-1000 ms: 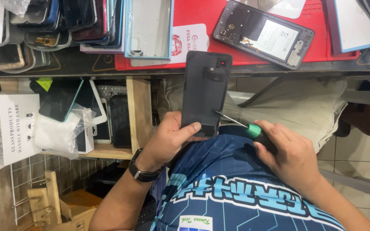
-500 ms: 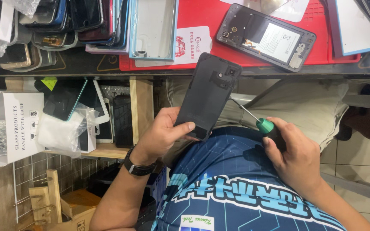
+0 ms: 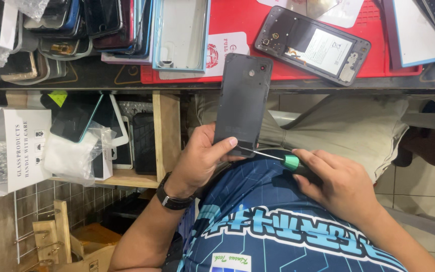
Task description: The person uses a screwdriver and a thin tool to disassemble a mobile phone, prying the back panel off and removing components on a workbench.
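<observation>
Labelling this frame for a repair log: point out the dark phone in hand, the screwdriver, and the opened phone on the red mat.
dark phone [image 3: 242, 98], head view, middle of its back cover
screwdriver [image 3: 291, 161], head view, green collar
opened phone [image 3: 312, 45], head view, exposed inside

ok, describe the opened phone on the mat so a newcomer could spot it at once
Find the red mat on the bench top. The opened phone lies tilted on it, up and right of the dark back cover in the left hand. Unlike the stacked phones at left, it lies alone, insides bared, with a white rectangle in the middle.
</observation>
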